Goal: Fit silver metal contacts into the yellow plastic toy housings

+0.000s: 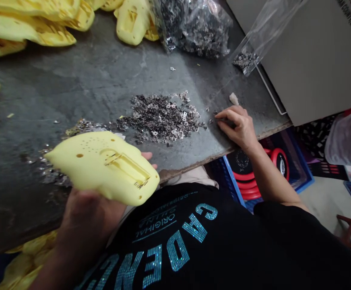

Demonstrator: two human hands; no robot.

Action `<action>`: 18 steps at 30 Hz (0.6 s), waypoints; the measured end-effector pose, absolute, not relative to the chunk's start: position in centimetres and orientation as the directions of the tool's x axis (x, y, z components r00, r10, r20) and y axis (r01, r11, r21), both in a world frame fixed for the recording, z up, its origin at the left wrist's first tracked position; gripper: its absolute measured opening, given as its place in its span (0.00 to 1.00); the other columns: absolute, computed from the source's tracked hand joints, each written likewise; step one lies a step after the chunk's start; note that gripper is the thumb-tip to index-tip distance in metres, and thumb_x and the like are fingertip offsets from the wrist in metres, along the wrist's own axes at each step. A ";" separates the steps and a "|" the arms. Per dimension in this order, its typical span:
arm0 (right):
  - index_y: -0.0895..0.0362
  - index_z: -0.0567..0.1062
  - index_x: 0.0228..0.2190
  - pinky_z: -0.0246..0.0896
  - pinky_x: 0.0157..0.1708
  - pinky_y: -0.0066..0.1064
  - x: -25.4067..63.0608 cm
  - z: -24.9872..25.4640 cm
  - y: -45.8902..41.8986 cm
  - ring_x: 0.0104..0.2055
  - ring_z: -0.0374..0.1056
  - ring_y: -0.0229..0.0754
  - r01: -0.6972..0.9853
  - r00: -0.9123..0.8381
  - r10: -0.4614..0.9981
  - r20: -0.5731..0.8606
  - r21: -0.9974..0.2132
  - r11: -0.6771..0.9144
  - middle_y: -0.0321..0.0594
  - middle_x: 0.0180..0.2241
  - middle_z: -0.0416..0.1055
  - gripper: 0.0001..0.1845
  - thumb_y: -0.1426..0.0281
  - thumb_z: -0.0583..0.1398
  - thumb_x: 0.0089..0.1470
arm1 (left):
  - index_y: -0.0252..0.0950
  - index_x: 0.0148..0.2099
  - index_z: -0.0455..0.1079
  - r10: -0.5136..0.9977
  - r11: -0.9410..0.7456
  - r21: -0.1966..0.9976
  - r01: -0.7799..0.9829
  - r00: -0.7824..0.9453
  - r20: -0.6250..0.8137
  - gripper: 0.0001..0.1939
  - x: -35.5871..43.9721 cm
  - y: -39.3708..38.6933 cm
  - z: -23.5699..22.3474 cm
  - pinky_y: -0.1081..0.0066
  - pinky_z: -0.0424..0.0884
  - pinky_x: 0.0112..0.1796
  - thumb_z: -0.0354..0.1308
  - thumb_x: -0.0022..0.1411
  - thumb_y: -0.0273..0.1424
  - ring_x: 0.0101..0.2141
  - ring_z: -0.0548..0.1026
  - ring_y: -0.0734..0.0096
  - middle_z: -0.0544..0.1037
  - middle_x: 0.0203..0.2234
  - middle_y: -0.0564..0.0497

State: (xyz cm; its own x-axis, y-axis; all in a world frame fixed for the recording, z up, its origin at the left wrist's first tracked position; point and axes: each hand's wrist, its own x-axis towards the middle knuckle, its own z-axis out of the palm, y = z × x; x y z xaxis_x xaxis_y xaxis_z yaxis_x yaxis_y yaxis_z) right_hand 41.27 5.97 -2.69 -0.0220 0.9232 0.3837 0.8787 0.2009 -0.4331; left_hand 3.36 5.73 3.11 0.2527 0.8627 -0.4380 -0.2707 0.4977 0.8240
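Observation:
My left hand [87, 213] supports a pale yellow plastic shell [93, 173] from below, its fingers wrapped round the far edge. A slot-shaped battery compartment [130, 169] with metal contacts, screw holes and a patch of tiny holes faces up. On the grey tabletop, my right hand [238, 125] rests with thumb and forefinger pinched together by a few loose metal bits. What lies between those fingertips is too small to make out. Just left of them spreads a heap of small metal contact plates [166, 119]. Another pile of shiny metal parts [54, 171] is partly hidden behind the shell.
More yellow shells [42, 20] are stacked at the back left. Clear bags of metal parts [196, 28] lie at the back, beside a large grey box [320, 60]. Below the table's right edge stands a blue crate [302, 173] with red round items. Another person [347, 141] is at far right.

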 end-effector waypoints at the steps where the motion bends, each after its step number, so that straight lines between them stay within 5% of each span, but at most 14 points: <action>1: 0.50 0.84 0.45 0.69 0.51 0.50 41.3 -2.7 6.4 0.47 0.77 0.54 0.877 -0.029 0.931 0.364 -0.437 0.199 0.44 0.43 0.83 0.08 0.66 0.65 0.67 | 0.50 0.69 0.78 0.872 0.478 0.840 -0.258 0.251 -0.420 0.48 3.4 5.8 2.8 0.57 0.87 0.54 0.79 0.50 0.61 0.63 0.81 0.40 0.88 0.58 0.47; 6: 0.51 0.87 0.41 0.71 0.48 0.48 41.6 -2.6 7.6 0.43 0.75 0.50 0.827 -0.095 0.925 0.369 -0.488 0.279 0.41 0.40 0.82 0.06 0.65 0.67 0.66 | 0.42 0.64 0.81 0.865 0.466 0.829 -0.310 0.356 -0.354 0.48 3.3 6.0 1.1 0.60 0.90 0.38 0.77 0.50 0.67 0.46 0.89 0.43 0.89 0.52 0.40; 9: 0.49 0.86 0.38 0.70 0.45 0.45 40.3 -1.3 7.0 0.40 0.76 0.47 0.764 -0.064 0.909 0.412 -0.566 0.311 0.38 0.36 0.82 0.03 0.65 0.70 0.65 | 0.39 0.61 0.82 0.816 0.530 0.765 -0.366 0.466 -0.342 0.41 3.6 5.7 1.2 0.70 0.84 0.27 0.71 0.60 0.66 0.40 0.89 0.52 0.90 0.51 0.43; 12: 0.46 0.86 0.41 0.70 0.43 0.43 37.1 1.0 6.2 0.38 0.78 0.45 0.636 -0.082 0.882 0.465 -0.657 0.405 0.36 0.36 0.85 0.03 0.65 0.72 0.65 | 0.39 0.63 0.79 0.774 0.578 0.702 -0.416 0.553 -0.309 0.38 4.2 5.4 1.6 0.73 0.81 0.26 0.66 0.67 0.64 0.40 0.89 0.55 0.90 0.49 0.47; 18: 0.48 0.84 0.45 0.76 0.44 0.41 29.4 5.3 6.3 0.42 0.80 0.46 0.440 -0.453 0.778 0.434 -0.651 0.619 0.37 0.40 0.85 0.06 0.62 0.67 0.71 | 0.36 0.67 0.74 0.728 0.627 0.652 -0.427 0.619 -0.295 0.44 4.1 5.0 0.6 0.74 0.77 0.20 0.64 0.66 0.65 0.38 0.89 0.51 0.89 0.47 0.37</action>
State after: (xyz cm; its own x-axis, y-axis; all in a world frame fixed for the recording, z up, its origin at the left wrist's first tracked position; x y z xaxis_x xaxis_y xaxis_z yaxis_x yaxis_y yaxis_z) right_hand 29.40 6.34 5.29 -0.4535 0.7784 0.4341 0.4396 0.6190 -0.6508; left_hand 4.08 4.97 0.60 0.6187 0.7282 -0.2949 -0.4269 0.6267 0.6519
